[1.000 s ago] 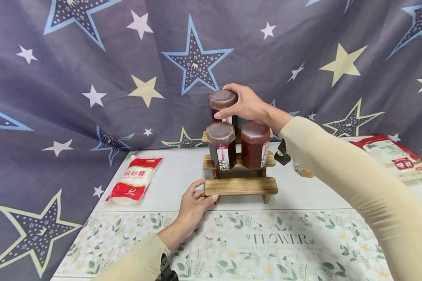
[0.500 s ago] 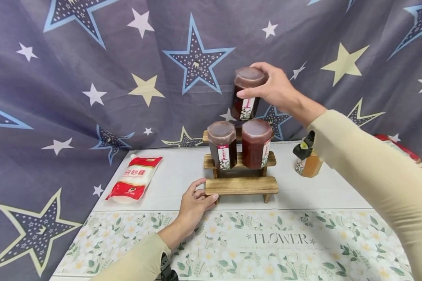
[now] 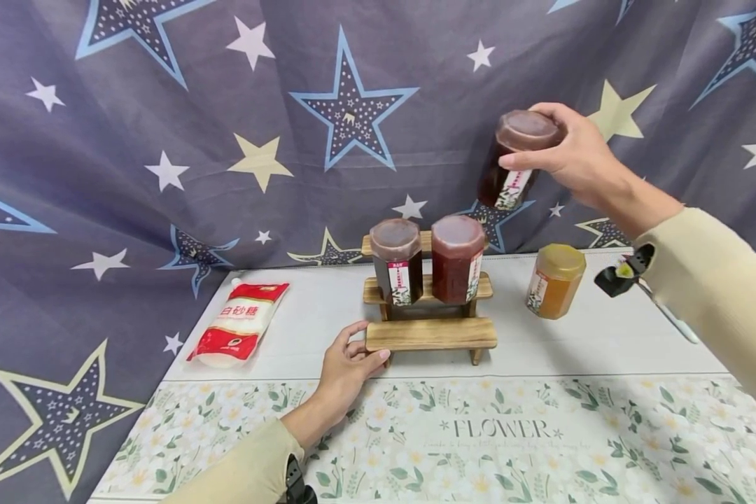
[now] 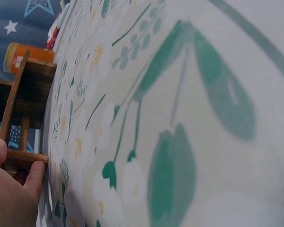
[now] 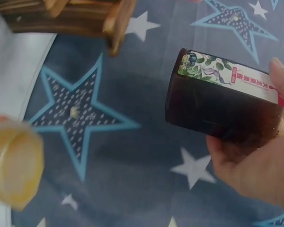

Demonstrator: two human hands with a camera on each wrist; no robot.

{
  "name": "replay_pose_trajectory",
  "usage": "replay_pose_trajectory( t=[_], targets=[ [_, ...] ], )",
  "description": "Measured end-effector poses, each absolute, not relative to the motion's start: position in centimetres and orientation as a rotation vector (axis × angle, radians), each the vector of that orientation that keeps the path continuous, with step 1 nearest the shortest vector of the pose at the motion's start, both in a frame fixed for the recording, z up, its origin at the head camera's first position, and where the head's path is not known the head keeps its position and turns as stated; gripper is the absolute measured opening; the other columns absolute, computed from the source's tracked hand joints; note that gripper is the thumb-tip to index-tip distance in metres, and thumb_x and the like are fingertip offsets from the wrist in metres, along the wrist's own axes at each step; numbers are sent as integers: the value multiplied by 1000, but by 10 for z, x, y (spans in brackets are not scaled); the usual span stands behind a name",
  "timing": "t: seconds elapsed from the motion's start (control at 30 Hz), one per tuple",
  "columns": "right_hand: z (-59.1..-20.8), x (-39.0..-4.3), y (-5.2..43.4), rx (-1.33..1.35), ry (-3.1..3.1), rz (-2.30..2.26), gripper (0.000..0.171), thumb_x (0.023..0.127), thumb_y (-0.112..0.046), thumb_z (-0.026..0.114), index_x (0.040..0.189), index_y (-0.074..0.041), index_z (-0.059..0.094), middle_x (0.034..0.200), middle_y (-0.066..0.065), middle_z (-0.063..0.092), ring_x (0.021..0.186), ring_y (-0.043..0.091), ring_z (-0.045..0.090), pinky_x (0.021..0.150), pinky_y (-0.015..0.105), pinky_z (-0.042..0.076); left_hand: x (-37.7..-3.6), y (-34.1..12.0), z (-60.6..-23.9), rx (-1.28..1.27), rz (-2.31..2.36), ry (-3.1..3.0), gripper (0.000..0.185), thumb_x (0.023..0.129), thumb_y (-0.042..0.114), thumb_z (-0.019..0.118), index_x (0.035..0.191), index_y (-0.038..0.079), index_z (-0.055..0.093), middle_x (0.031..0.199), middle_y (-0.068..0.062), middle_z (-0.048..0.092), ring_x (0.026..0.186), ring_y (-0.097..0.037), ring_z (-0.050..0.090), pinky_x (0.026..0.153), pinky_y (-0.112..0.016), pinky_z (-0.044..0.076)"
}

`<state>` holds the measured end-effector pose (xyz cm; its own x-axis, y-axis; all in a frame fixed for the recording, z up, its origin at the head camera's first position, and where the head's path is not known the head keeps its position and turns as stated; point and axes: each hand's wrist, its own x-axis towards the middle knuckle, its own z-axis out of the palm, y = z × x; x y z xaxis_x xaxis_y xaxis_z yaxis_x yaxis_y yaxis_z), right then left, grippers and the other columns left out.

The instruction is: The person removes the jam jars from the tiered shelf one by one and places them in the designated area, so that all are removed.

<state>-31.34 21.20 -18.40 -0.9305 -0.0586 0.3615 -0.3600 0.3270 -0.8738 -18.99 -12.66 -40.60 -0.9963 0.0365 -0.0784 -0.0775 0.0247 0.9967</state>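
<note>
My right hand [image 3: 576, 150] grips a dark jam jar [image 3: 510, 157] near its lid and holds it in the air, slightly tilted, right of the wooden tiered rack [image 3: 431, 334]. The right wrist view shows the jar [image 5: 217, 99] with its printed label facing up, thumb and fingers around the lid end. Low on the rack, my left hand [image 3: 346, 367] holds the left end of the front step; the left wrist view has its fingers at the rack's wood [image 4: 26, 158]. On the middle step stand a dark jar [image 3: 398, 262] and a reddish jar [image 3: 456, 259]. The top step bears no jar.
A jar of amber contents [image 3: 556, 281] stands on the table right of the rack. A red and white sugar bag [image 3: 242, 322] lies at the left. Behind the table hangs a star-patterned curtain [image 3: 195, 105]. A floral cloth [image 3: 491, 437] covers the front.
My right hand has lifted the dark jar off the top step and carried it up and to the right. The amber jar has come into full view. My left hand has stayed on the rack.
</note>
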Motion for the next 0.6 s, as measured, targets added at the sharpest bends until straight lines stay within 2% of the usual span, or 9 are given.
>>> replay_pose_trajectory(
  t=[0.27,0.47,0.6],
  targets=[
    [-198,-303,254,248,-2376,1612,65,75,-14,84,128,-19,47,115,-4,50,103,13,49,73,8,48,-190,-127,-406,-33,2150,2185,65,86,4,72,142,10,40,107,-16,64,90,-17,66,85,-36,59],
    [-212,-296,284,122,-2480,1451,72,77,-25,83,137,-24,43,119,-2,47,104,14,45,67,5,45,-190,-128,-405,-38,2149,2176,67,86,4,72,143,10,39,106,-15,64,90,-17,66,85,-36,59],
    [-221,-293,302,84,-2468,1462,73,77,-23,83,138,-25,43,116,-7,47,102,12,45,65,5,46,-190,-128,-406,-38,2145,2176,67,85,5,72,143,10,39,105,-14,64,90,-17,66,85,-36,59]
  ],
)
